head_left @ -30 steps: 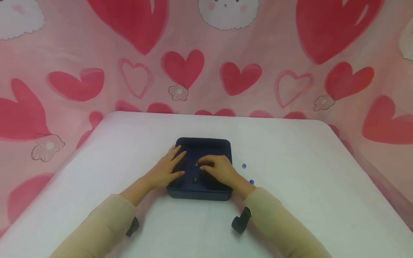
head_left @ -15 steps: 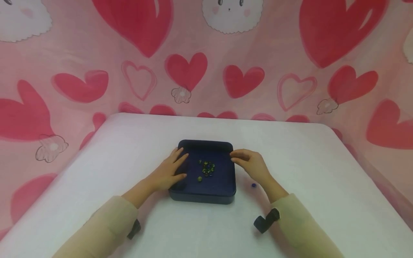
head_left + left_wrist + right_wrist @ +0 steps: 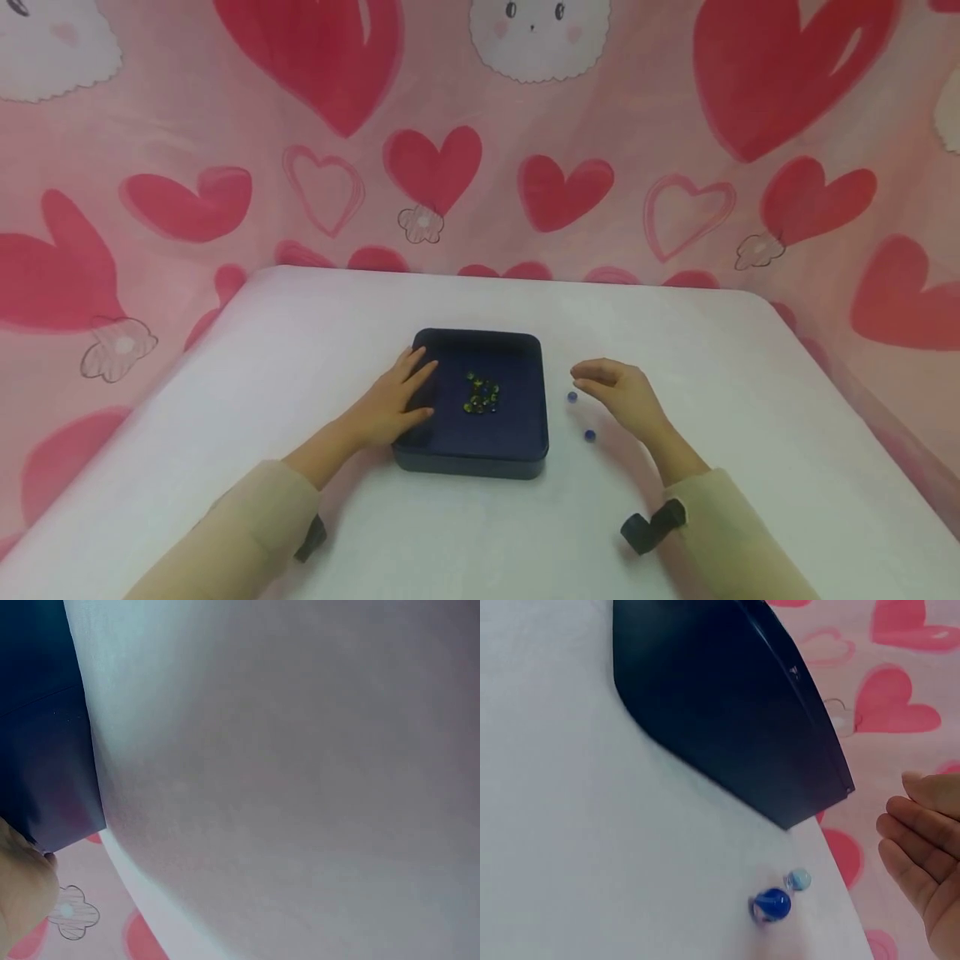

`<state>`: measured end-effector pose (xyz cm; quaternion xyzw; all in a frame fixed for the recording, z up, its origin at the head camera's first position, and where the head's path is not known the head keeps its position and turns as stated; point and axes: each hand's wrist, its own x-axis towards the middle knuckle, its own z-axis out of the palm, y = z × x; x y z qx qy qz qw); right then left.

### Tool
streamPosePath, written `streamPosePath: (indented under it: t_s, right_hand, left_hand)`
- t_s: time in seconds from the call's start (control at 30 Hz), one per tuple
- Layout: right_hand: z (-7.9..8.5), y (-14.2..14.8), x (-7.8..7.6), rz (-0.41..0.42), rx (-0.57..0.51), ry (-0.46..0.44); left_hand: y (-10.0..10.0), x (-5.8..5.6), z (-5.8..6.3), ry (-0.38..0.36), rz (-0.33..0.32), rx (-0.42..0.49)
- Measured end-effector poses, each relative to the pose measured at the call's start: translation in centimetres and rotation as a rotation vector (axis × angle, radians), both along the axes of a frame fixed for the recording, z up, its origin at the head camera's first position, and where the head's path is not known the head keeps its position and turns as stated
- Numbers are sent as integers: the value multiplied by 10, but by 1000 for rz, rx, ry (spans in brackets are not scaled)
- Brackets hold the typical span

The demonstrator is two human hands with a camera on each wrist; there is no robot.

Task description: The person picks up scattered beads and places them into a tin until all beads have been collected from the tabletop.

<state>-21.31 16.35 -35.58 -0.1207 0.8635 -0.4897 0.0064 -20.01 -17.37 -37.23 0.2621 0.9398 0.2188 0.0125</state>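
A dark blue square box point(image 3: 472, 467) stands on the white table, and a cluster of several yellow-green and dark glass marbles point(image 3: 482, 396) lies on its floor. My left hand point(image 3: 382, 408) rests over the box's left rim with fingers spread. To the right of the box, my right hand point(image 3: 622, 396) hovers above the tabletop, fingers bent loosely with nothing between them. Just below its fingertips lies a pale blue marble point(image 3: 799, 880). Nearer me is a deep blue marble point(image 3: 772, 904). In the left wrist view only part of the left hand point(image 3: 26, 892) shows beside the box wall.
The white table point(image 3: 337, 333) spreads out around the box. Behind it hangs a pink cloth point(image 3: 337, 192) printed with red hearts. Small black devices, such as the right one point(image 3: 652, 527), are strapped at both wrists.
My right hand has moved out of the box, over its right rim, to the right beside the two loose marbles. The marble cluster it covered now shows. The left hand keeps its place.
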Motion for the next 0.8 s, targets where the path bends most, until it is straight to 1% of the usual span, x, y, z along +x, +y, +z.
streamPosePath:
  t_s: [0.33,0.43,0.57,0.67,0.8]
  right_hand:
    - [-10,22,8,5,112,-130]
    - [-13,26,11,8,156,-186]
    - [-18,31,14,53,171,-197]
    - [-22,33,16,101,164,-171]
    - [-26,33,17,109,188,-174]
  left_hand:
    - [1,0,2,-21,10,12]
    - [1,0,1,-5,2,23]
    - [1,-1,0,23,-11,33]
    - [0,-1,0,15,-5,24]
    - [1,0,1,-12,4,5]
